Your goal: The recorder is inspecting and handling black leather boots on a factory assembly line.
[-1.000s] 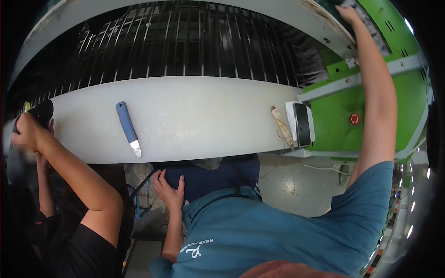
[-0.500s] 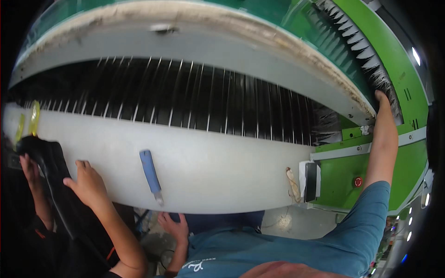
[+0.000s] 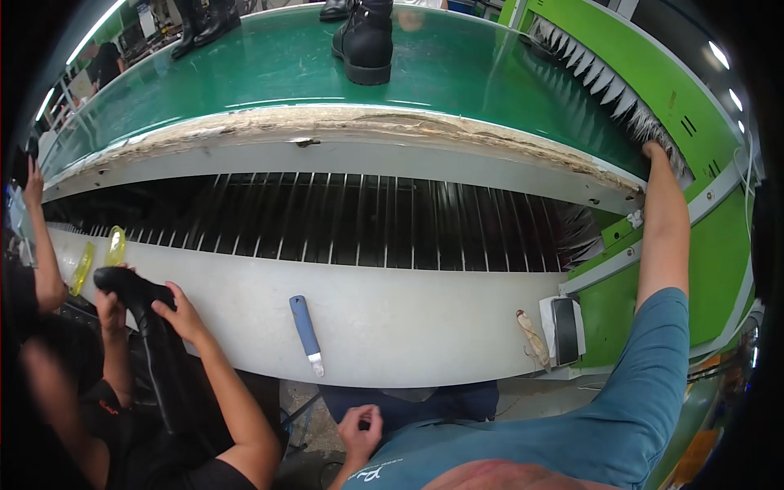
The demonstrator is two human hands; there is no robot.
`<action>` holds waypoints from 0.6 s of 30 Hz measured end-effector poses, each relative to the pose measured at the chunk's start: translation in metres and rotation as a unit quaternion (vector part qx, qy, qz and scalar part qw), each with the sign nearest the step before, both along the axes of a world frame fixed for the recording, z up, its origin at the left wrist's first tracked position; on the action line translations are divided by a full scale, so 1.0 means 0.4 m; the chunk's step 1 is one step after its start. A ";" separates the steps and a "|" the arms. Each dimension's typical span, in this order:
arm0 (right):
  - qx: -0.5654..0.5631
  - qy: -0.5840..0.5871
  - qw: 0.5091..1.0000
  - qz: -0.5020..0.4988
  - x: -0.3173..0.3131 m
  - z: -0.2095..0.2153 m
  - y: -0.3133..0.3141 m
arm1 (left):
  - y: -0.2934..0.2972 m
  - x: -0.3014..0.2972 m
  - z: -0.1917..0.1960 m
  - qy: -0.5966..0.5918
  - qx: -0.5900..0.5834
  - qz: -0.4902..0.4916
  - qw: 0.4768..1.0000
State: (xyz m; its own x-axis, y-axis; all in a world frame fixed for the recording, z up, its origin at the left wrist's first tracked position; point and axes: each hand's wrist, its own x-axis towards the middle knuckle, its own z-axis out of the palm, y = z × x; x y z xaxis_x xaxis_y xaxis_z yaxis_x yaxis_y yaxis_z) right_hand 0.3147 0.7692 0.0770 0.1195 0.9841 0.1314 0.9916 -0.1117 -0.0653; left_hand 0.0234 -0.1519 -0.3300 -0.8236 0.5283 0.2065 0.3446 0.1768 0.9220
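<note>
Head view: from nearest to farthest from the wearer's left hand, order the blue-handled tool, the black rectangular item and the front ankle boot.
From the left hand:
1. Blue-handled tool, on the white table, ahead and slightly left.
2. Black rectangular item, at the table's right end.
3. Front ankle boot, on the green surface, beyond the table.

white desk (image 3: 425,327) | left end: two yellow translucent pieces (image 3: 82,269) | middle: blue-handled blade (image 3: 305,328), tip toward near edge | right end: tan slender item (image 3: 532,339) beside black slab (image 3: 564,331) on white sheet (image 3: 579,314) | green belt (image 3: 245,77) beyond: black boots (image 3: 367,49), upright
</note>
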 end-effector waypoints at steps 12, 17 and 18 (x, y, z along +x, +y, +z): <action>0.007 0.110 0.982 0.152 -0.350 -0.019 -0.140 | 0.437 -0.057 0.348 0.174 0.138 -0.317 0.922; 0.025 0.042 0.987 0.156 -0.537 -0.033 -0.311 | 0.561 -0.113 0.325 0.253 0.057 -0.390 0.883; 0.032 0.032 0.988 0.148 -0.546 -0.027 -0.361 | 0.566 -0.122 0.312 0.241 0.028 -0.383 0.892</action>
